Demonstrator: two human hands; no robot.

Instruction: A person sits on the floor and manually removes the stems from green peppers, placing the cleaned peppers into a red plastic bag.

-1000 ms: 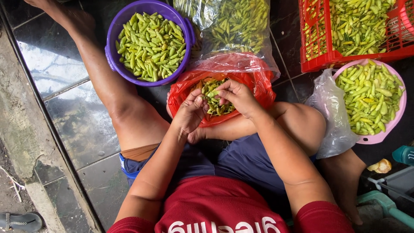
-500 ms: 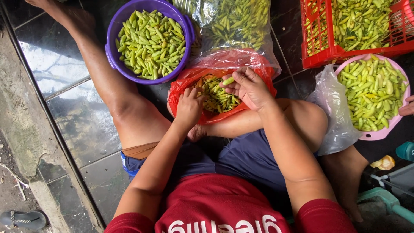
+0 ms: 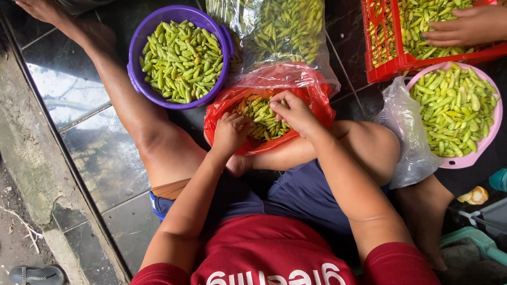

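A red plastic bag (image 3: 317, 87) of small green chillies (image 3: 261, 113) rests against my folded leg. My left hand (image 3: 229, 134) lies on the bag's near edge, fingers curled among the chillies. Over the bag's middle my right hand (image 3: 296, 112) pinches down into the pile. Whether either hand grips a chilli is hidden by the fingers. A purple bowl (image 3: 140, 37) heaped with green chillies stands just beyond the bag, to the left.
A clear bag of chillies (image 3: 285, 29) lies behind the red bag. A red crate (image 3: 380, 58) and a pink bowl (image 3: 491, 132) of chillies stand at the right, where another person's hand (image 3: 465, 26) reaches into the crate. My outstretched leg (image 3: 132, 105) crosses the dark tiles.
The view has shifted slightly. Both my hands have gone deeper into the red bag, the right hand moving from its far rim down onto the chillies. Another person's hand has appeared in the crate.
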